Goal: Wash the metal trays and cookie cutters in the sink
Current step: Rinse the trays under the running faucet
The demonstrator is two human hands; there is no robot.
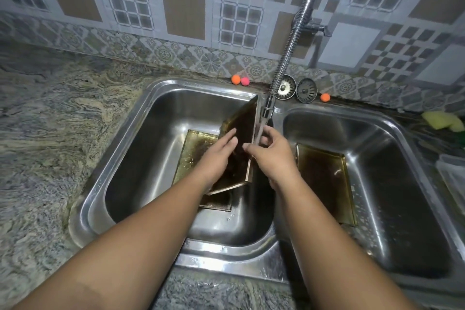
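Note:
I hold a dark, stained metal tray [242,128] tilted on edge over the left sink basin [141,158], under running water from the tap [267,108]. My left hand [219,156] lies flat against the tray's inner face. My right hand [270,151] grips its right edge, fingers in the stream. A second tray [193,156] lies flat on the bottom of the left basin, partly hidden by my hands. A third tray [324,178] lies flat in the right basin [402,184]. No cookie cutters are visible.
A flexible metal tap hose [299,27] runs down from the tiled wall. Two sink strainers [297,88] and three small orange and pink balls [240,80] sit on the back ledge. A yellow sponge [442,121] lies at the right. Marble counter [50,121] surrounds the sink.

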